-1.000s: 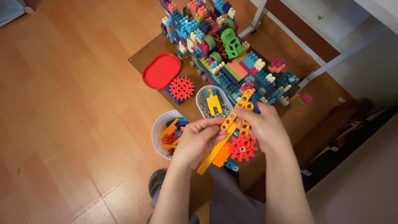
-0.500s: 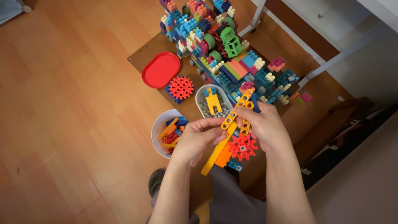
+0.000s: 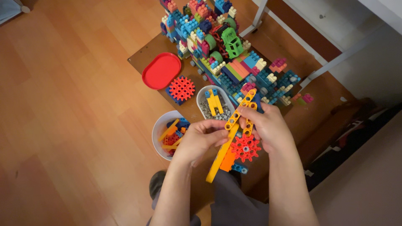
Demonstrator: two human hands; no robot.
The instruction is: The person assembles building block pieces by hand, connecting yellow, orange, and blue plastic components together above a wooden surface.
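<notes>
Head view, looking down at two bare hands over a low brown tabletop (image 3: 144,58) on a wood floor (image 3: 63,104).

Left hand (image 3: 197,142): grip closed, thumb and fingers pinching a long yellow beam (image 3: 221,155) near its middle. Beam slanted, lower end toward the lap, upper end up between the two hands.

Right hand (image 3: 268,127): grip closed around orange perforated beams (image 3: 242,109), fingers wrapped over them from the right. Perforated beams fanned up and out above the knuckles toward the block pile. Red gear (image 3: 245,147) fixed to the same assembly, just below the right thumb, touching an orange plate (image 3: 227,160) beside the yellow beam. Small blue piece (image 3: 239,168) at the bottom edge of the assembly. Whole assembly held in the air above the near edge of the tabletop, between both hands, touching neither bowl.

Behind the hands: small white bowl (image 3: 203,93) with grey bits and a yellow piece. Left of the hands: larger white bowl (image 3: 155,129) with orange, red and blue parts. Further back: second red gear (image 3: 182,88) on a blue block, just beside a red oval lid (image 3: 161,70). Beyond those, a big multicoloured block build (image 3: 226,54) with a green cage-like piece on top. White frame legs (image 3: 259,16) at the upper right.
</notes>
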